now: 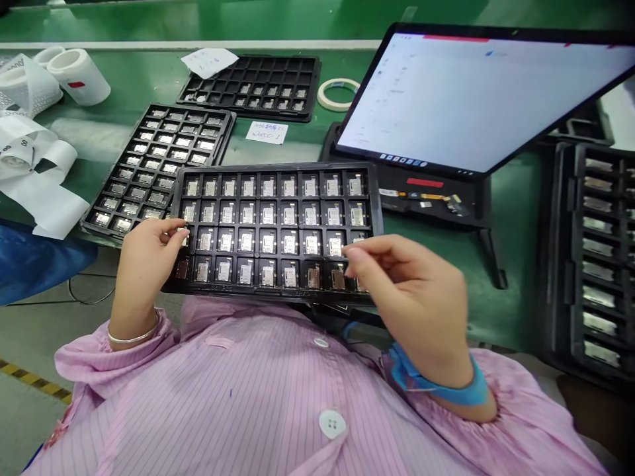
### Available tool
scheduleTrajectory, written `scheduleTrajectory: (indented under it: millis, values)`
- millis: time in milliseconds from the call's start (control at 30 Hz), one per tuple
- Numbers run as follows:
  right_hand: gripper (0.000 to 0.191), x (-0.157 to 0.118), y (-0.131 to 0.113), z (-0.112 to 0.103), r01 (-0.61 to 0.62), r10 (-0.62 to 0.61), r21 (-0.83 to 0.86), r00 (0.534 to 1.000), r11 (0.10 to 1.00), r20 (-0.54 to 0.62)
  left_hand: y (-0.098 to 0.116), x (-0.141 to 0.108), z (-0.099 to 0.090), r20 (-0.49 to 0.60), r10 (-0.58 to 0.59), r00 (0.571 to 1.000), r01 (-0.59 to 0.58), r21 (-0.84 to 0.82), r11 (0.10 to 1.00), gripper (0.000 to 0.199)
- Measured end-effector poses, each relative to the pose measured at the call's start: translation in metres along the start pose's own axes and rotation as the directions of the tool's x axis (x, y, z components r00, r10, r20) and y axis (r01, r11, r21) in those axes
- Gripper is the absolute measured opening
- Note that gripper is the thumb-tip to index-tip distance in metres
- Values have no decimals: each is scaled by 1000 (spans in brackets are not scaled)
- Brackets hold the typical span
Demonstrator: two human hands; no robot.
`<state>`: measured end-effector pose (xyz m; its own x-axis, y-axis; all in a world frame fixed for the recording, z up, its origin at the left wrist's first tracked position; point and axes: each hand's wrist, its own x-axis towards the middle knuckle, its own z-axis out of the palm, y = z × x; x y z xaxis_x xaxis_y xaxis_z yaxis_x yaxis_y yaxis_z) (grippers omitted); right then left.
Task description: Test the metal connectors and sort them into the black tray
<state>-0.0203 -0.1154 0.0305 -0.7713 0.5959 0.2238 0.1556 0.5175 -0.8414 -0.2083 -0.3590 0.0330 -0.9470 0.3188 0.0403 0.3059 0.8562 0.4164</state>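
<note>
A black compartment tray full of small silvery metal parts lies in front of me at the table's edge. At its left end, my left hand pinches a small metal part between thumb and forefinger, over the third row. My right hand is over the tray's right end, thumb and forefinger pressed together; whatever lies between the fingertips is too small to make out. Its other fingers are curled, and a blue band circles the wrist. Parts in the bottom right compartments are partly hidden by this hand.
Another filled tray touches the front tray at left. Behind are a partly filled tray, a handwritten label and a tape ring. A tablet stands at right, a stacked tray beyond. White rolls lie far left.
</note>
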Motion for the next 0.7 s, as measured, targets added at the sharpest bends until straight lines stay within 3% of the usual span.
scheduleTrajectory:
  millis: [200, 333, 433, 533, 633, 700]
  values:
    - [9, 15, 14, -33, -37, 24, -40, 960, 999, -280, 9, -6, -1, -15, 22, 1000, -22, -1, 1000, 36]
    - [11, 19, 24, -47, -50, 48, -1, 954, 999, -295, 5, -8, -3, 31, -17, 999, 14, 80, 997, 36]
    - [12, 24, 35, -51, -44, 42, 0, 972, 999, -230, 1, -10, -3, 40, 4, 999, -9, 139, 990, 42]
    - [8, 36, 49, -48, 4, -9, -92, 999, 996, -50, 13, -12, -2, 8, 63, 998, -64, 158, 985, 43]
    - [7, 53, 60, -39, 80, -53, -209, 990, 975, 130, 52, -14, 7, 92, 206, 974, -212, 68, 975, 37]
    - [9, 64, 66, -31, 132, -82, -254, 976, 958, 200, 89, -14, 20, 216, 355, 909, -356, -35, 934, 35]
